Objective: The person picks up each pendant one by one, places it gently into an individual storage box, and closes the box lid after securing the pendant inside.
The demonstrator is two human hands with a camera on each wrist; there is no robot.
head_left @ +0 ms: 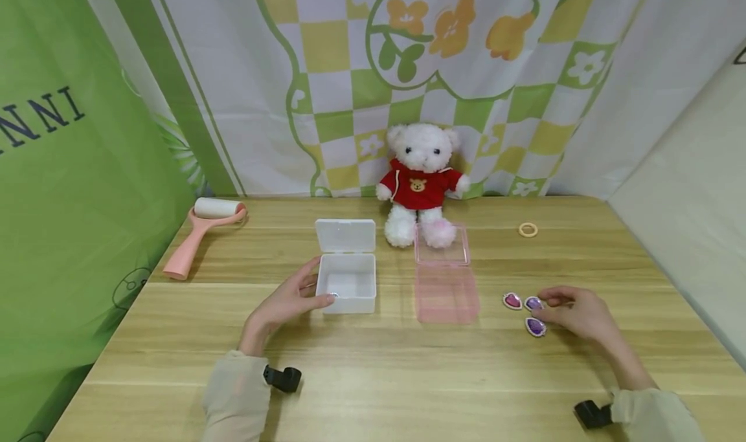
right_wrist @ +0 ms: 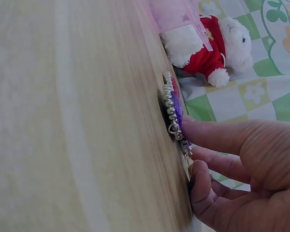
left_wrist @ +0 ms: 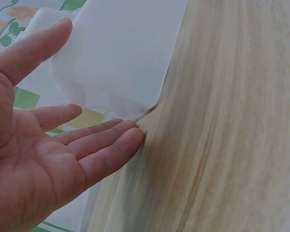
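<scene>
A white translucent plastic box [head_left: 346, 305] stands on the table with its lid [head_left: 346, 236] raised. My left hand [head_left: 294, 298] rests at its left side, thumb tip at the front rim and other fingers extended along the wall. By that thumb tip a small silvery thing shows. My right hand [head_left: 579, 312] pinches a light purple gem charm [head_left: 533, 303] with thumb and forefinger, low over the table. A pink gem charm [head_left: 512, 301] lies left of it, a dark purple gem charm [head_left: 535, 327] in front. Beaded silver edging [right_wrist: 171, 108] shows in the right wrist view.
Right of the white box stands a pink clear box [head_left: 446, 296], lid raised. Behind it a white teddy bear [head_left: 421, 176] in red sits against the patterned curtain. A pink-handled roller [head_left: 198, 235] lies at the far left, a small tan ring [head_left: 528, 230] at the back right.
</scene>
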